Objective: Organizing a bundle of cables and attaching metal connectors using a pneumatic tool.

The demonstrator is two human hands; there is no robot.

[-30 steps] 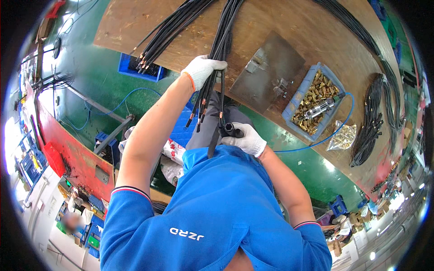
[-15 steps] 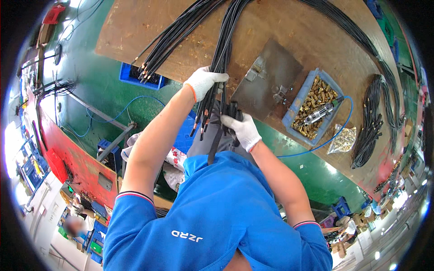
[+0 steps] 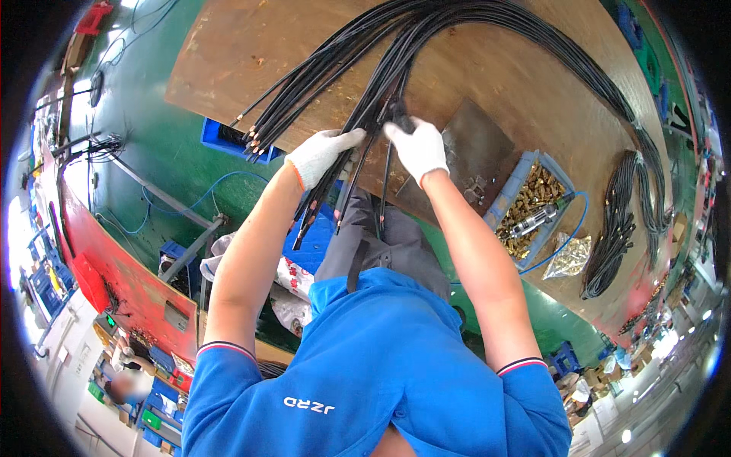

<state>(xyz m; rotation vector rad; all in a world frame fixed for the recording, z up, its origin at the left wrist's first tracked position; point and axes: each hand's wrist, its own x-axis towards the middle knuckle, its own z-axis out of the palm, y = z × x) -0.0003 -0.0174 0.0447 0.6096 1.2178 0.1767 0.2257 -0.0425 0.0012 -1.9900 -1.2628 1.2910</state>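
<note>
A thick bundle of black cables (image 3: 487, 17) arches over the table and hangs down past its near edge. Wrapped round one part of it is my left hand (image 3: 324, 156), in a white glove. Below that hand the cable ends (image 3: 308, 213) show stripped copper tips. Just to the right, my gloved right hand (image 3: 420, 151) is closed by a single hanging cable (image 3: 386, 171). A blurred clump of short black pieces (image 3: 401, 118) sits at its fingertips; their exact kind cannot be made out. Another part of the bundle, with copper tips (image 3: 254, 143), lies over the table's left edge.
On the brown table (image 3: 251, 57) lie a dark metal plate (image 3: 476, 141), a blue bin (image 3: 499, 202) of brass fittings (image 3: 539, 186) with an air tool (image 3: 533, 221) on top, a clear bag (image 3: 569, 257) and a coiled cable bundle (image 3: 609, 236). A blue crate (image 3: 217, 141) stands below left.
My right hand has moved up and away from my lap to the cables above, carrying the black pieces. My left hand has shifted slightly left and down, still gripping the bundle.
</note>
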